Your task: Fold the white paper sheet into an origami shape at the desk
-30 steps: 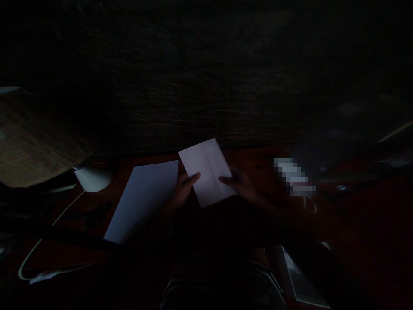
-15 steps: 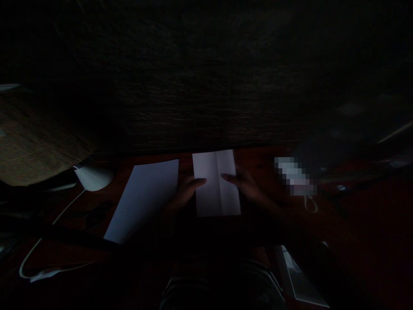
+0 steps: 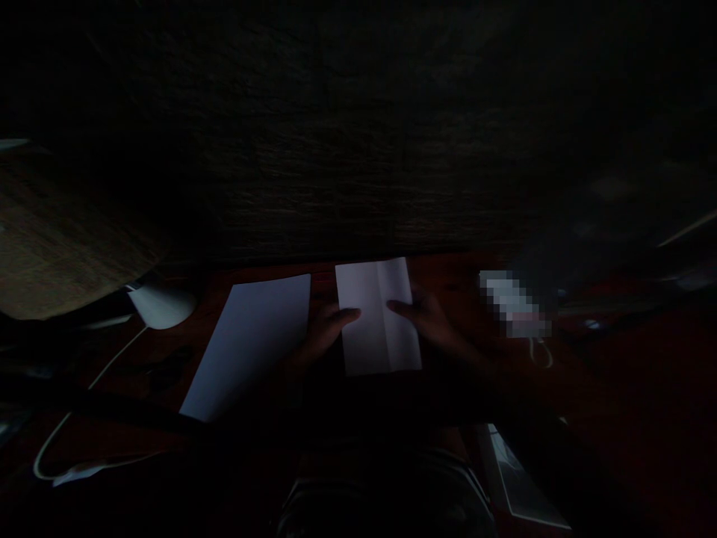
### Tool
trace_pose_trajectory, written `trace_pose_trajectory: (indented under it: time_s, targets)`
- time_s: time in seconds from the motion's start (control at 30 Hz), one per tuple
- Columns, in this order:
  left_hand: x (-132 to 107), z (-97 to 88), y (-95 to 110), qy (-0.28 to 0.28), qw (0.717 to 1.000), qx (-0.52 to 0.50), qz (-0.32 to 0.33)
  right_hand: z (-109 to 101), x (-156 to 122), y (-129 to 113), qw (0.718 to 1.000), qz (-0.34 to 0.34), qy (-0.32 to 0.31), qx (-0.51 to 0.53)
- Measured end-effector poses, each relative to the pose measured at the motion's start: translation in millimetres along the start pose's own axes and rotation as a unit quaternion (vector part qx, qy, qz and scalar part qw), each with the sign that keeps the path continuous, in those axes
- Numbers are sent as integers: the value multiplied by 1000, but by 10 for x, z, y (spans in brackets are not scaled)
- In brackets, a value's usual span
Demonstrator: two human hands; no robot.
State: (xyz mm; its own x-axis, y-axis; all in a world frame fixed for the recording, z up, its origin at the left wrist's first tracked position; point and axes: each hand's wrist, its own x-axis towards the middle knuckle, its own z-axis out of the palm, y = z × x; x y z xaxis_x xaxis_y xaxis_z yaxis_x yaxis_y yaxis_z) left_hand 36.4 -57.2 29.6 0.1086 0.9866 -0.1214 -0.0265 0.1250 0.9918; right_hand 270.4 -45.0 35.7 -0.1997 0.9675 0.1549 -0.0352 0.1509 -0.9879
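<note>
Two white sheets show up in a very dark scene, so let's run across it. Far left, a white cable loops over the reddish table, and a pale, lamp-like object sits just beyond it. Next comes the flat sheet, lying at a slant with no crease that I can make out and no hand on it.

Just beside its right edge is the left hand, with its thumb reaching onto the left half of the creased sheet. That sheet is the one being worked. It sits squarely in front of the person near the table's far edge, opened out, with one straight fold line running down its middle from top to bottom. The right hand meets it from the other side, fingertips resting on the right half. The hands are apart, one on each side of the crease. It's too dark to call whether any fingers are tucked under the paper to pinch it.

By my reading, one lengthwise fold is made and opened again, nothing further is folded on this sheet, and the neighbouring sheet is untouched.

Further right the table goes murky, and a pale object lies at the lower right.
</note>
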Motion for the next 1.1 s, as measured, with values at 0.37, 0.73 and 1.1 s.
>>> trace_pose_trajectory:
  time_s: [0.37, 0.73, 1.1]
  targets:
    - [11, 8, -33, -4, 1000, -8, -17, -7, -11, -16, 1000, 6, 17, -6]
    - [10, -10, -37, -17, 1000, -10, -20, -16, -13, 4, 1000, 12, 14, 6]
    - [39, -11, -36, 30, 999, -26, 13, 9, 4, 34, 999, 18, -30, -39]
